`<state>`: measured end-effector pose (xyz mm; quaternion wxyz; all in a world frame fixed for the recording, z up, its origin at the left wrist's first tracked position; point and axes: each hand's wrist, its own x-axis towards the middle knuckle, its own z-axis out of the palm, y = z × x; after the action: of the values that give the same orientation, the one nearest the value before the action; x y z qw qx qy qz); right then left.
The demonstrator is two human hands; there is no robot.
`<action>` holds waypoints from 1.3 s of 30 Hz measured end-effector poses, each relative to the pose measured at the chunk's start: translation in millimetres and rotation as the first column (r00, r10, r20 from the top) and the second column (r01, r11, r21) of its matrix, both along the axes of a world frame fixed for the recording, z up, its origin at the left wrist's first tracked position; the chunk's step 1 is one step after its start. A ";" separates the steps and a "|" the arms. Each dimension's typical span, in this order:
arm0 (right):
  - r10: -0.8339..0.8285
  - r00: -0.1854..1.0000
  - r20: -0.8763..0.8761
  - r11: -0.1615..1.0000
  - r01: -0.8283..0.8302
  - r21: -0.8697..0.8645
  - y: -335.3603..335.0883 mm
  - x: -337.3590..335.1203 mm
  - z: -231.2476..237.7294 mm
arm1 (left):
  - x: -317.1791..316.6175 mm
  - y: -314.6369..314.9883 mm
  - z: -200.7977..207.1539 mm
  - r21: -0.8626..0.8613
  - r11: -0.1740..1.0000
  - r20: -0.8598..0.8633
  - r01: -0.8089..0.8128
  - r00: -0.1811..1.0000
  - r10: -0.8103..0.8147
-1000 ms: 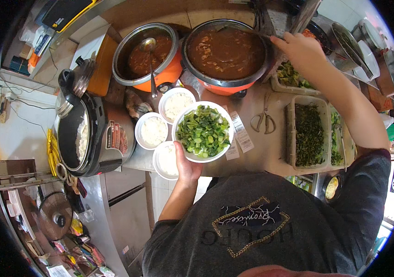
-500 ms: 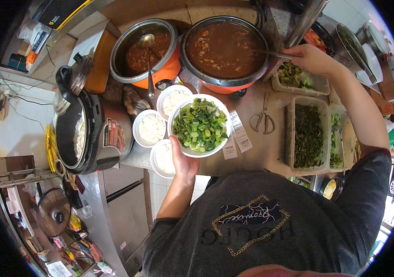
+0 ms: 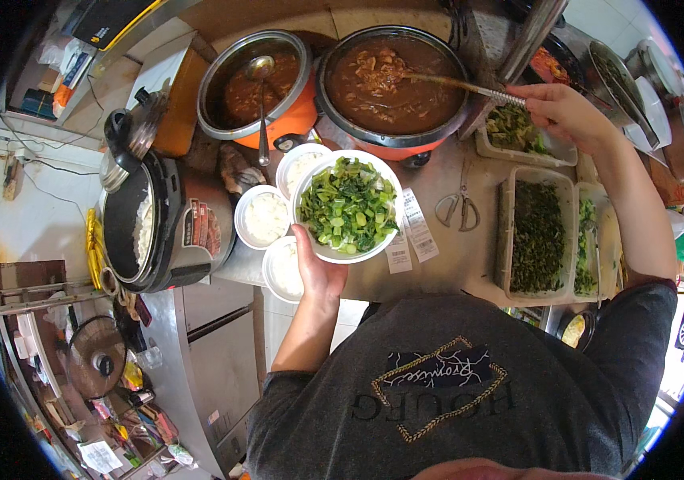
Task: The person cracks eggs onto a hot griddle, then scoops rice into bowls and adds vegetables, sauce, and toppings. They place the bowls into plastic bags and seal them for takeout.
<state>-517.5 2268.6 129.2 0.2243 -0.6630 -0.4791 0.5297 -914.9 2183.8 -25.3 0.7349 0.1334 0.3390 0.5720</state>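
My left hand (image 3: 322, 277) is closed on the rim and side of a white bowl (image 3: 347, 258), with the thumb over its edge. Chopped green vegetables (image 3: 350, 204) fill that bowl. With its fingers wrapped round the handle, my right hand (image 3: 562, 112) grips a long metal ladle (image 3: 462, 85). The ladle's head is in the right-hand orange pot (image 3: 394, 142), under a heap of meat pieces (image 3: 375, 72) at the surface of the brown stew. Bowls of white rice (image 3: 265, 218) stand beside the held bowl.
A second orange pot (image 3: 290, 120) with a metal spoon (image 3: 261, 96) stands to the left. Further left is an open rice cooker (image 3: 190, 220). Scissors (image 3: 460, 210) and paper receipts (image 3: 412, 232) lie on the metal counter. Plastic tubs of greens (image 3: 540, 232) are at the right.
The ladle's head has come up to the stew's surface with meat pieces gathered on it. My right hand has shifted slightly right and nearer. The bowl in my left hand stays almost still.
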 end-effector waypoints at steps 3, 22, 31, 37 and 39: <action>-0.045 0.998 -0.041 0.998 0.043 -0.052 -4.1 -0.3 2.8 | -1.6 0.0 2.1 -0.012 1.000 0.007 -0.009 1.000 0.009; -0.085 0.995 -0.046 0.996 0.084 -0.022 -19.8 -2.1 8.8 | 12.0 20.0 31.4 -0.002 1.000 -0.007 -0.028 1.000 0.028; -0.029 1.000 0.010 0.989 0.027 0.148 -37.0 -13.0 25.3 | 32.2 65.3 45.4 0.059 0.997 -0.038 -0.057 0.997 0.060; 0.160 0.987 0.034 0.923 -0.162 0.349 -68.6 -34.0 40.8 | 47.8 106.6 42.4 0.086 0.995 0.056 -0.044 0.998 0.039; 0.184 0.977 0.112 0.900 -0.213 0.380 -77.0 -40.0 39.1 | 50.2 111.6 42.3 0.088 0.995 0.087 -0.050 0.995 0.042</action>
<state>-557.4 2191.6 168.2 0.2787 -0.5720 -0.6478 0.4190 -864.7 2295.4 17.0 0.7285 0.1339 0.2845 0.6087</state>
